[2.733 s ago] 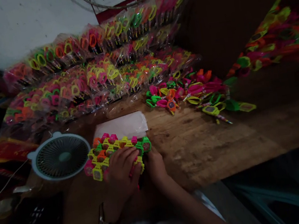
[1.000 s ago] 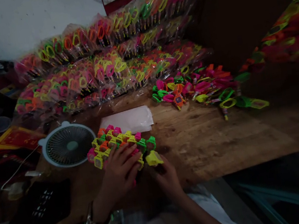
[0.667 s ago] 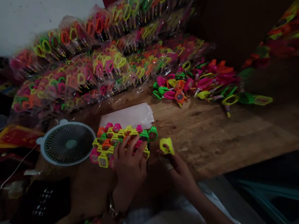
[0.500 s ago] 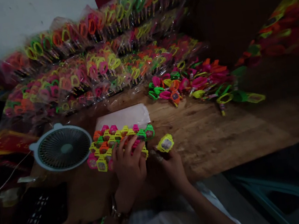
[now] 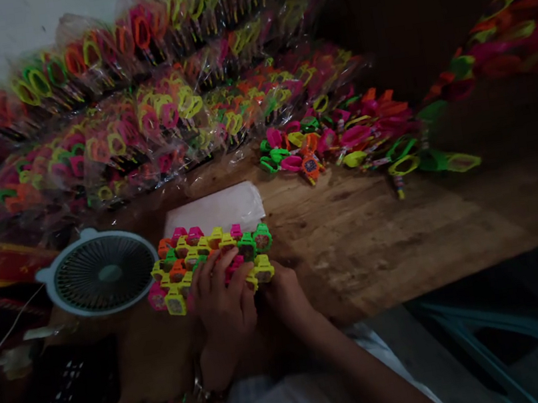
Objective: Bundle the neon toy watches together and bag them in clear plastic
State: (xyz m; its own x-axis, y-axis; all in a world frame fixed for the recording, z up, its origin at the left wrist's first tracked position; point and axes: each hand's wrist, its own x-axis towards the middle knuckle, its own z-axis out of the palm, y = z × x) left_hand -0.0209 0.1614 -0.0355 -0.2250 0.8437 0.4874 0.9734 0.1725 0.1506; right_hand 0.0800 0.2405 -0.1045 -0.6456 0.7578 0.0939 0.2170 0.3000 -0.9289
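Rows of bright plastic toy watches [image 5: 189, 250] in pink, yellow, green and orange stand packed together in a block on the wooden table. My left hand [image 5: 221, 303] lies over the near side of the block, its fingers stretched out across the watches. At the block's right end, my right hand [image 5: 285, 293] is closed on a yellow toy watch [image 5: 263, 268], whose face points up beside the other watches. The lower part of that watch is hidden by my fingers. A stack of clear plastic bags [image 5: 214, 209] lies just behind the block.
A light blue fan [image 5: 105, 270] lies to the left of the block. Bagged toy watches [image 5: 113, 144] are piled along the back. Loose toy watches [image 5: 355, 138] lie in a heap at the back right. A black perforated basket [image 5: 69, 386] is at lower left.
My right hand has moved left with the yellow toy watch, bringing it from apart to against the block's right end. My left hand stays on the block. The view has shifted slightly.
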